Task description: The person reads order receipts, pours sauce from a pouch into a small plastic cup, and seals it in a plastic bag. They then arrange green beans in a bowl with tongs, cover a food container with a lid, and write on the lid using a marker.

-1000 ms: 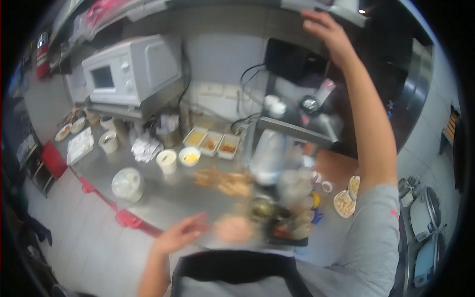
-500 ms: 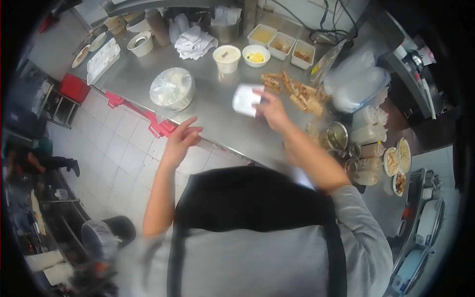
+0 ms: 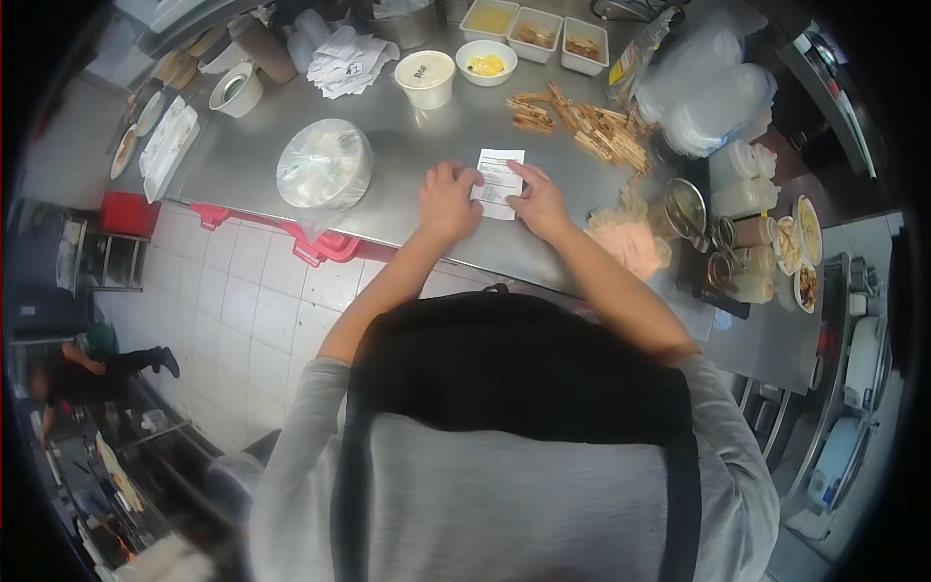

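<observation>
Between my hands, close to the near edge of the steel counter [image 3: 398, 145], is a white printed receipt [image 3: 499, 184]. My left hand [image 3: 449, 202] is closed at its left edge, fingers curled over the paper's side. Thumb and fingers of my right hand [image 3: 539, 201] hold the right edge. To the left of my hands stands a round container wrapped in clear plastic [image 3: 325, 167]. Farther back are a lidded white tub [image 3: 426, 80] with writing on its lid and a white bowl [image 3: 487, 63] of yellow food.
Wooden clothespins [image 3: 601, 129] lie beyond my right hand, with a crumpled cloth [image 3: 630, 233] nearer me. Plastic-wrapped containers [image 3: 703, 92] and squeeze bottles [image 3: 747, 184] crowd the right. Crumpled receipts [image 3: 347, 63] sit at the back. A person [image 3: 97, 373] is at far left.
My left hand has moved right and forward to the receipt. The right hand has brought the paper down toward the counter's near edge, and the view has shifted.
</observation>
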The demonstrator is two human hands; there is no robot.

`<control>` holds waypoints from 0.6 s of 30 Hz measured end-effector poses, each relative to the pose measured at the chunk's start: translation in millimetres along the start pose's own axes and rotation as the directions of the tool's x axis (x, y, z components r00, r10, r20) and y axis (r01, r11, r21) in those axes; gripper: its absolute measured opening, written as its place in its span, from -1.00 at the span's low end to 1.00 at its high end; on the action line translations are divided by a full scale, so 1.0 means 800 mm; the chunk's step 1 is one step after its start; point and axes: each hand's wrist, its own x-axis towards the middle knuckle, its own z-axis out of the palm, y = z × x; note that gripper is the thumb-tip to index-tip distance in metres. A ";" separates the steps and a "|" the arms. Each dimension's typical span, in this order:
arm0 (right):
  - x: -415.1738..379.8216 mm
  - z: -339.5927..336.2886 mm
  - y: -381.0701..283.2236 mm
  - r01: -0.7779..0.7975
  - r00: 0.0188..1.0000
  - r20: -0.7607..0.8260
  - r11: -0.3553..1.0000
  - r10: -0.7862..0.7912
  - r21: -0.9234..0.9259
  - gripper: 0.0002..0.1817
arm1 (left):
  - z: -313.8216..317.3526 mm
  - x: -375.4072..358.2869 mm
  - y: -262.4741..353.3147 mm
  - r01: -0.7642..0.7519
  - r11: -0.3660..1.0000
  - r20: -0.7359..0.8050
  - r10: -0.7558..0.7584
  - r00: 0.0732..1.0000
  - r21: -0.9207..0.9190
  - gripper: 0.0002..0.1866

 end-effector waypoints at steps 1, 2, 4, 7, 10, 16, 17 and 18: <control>0.000 0.000 -0.001 -0.006 1.000 0.001 1.000 0.006 -0.010 -0.37 | 0.002 0.002 -0.003 -0.006 1.000 0.009 0.006 1.000 0.004 -0.64; 0.001 0.000 -0.002 -0.010 1.000 0.003 1.000 0.010 -0.020 -0.37 | 0.000 0.003 -0.003 -0.010 1.000 0.016 0.010 1.000 0.008 -0.64; 0.002 0.001 -0.003 -0.017 1.000 -0.006 0.998 0.017 -0.060 -0.37 | -0.004 0.003 -0.002 -0.003 1.000 0.061 0.001 0.998 0.025 -0.65; 0.003 0.001 -0.001 -0.018 1.000 -0.005 0.999 0.018 -0.046 -0.37 | -0.026 0.005 0.006 0.005 0.980 0.043 -0.014 0.999 0.197 -0.67; 0.003 0.001 0.004 0.010 1.000 0.008 0.999 -0.010 -0.039 -0.37 | -0.026 0.002 0.003 -0.029 0.974 0.003 0.029 1.000 0.226 -0.68; 0.004 0.001 0.005 -0.019 1.000 -0.005 1.000 0.019 0.001 -0.38 | -0.007 -0.001 -0.004 -0.109 0.982 -0.005 0.111 0.994 0.157 -0.71; 0.003 0.002 0.004 -0.029 1.000 -0.009 1.000 0.029 0.012 -0.38 | -0.012 -0.002 -0.002 -0.110 0.981 0.001 0.111 0.994 0.157 -0.72; 0.002 0.002 0.003 -0.031 0.999 -0.012 0.999 0.031 0.019 -0.38 | -0.018 -0.003 -0.001 -0.080 0.980 0.004 0.081 0.997 0.183 -0.73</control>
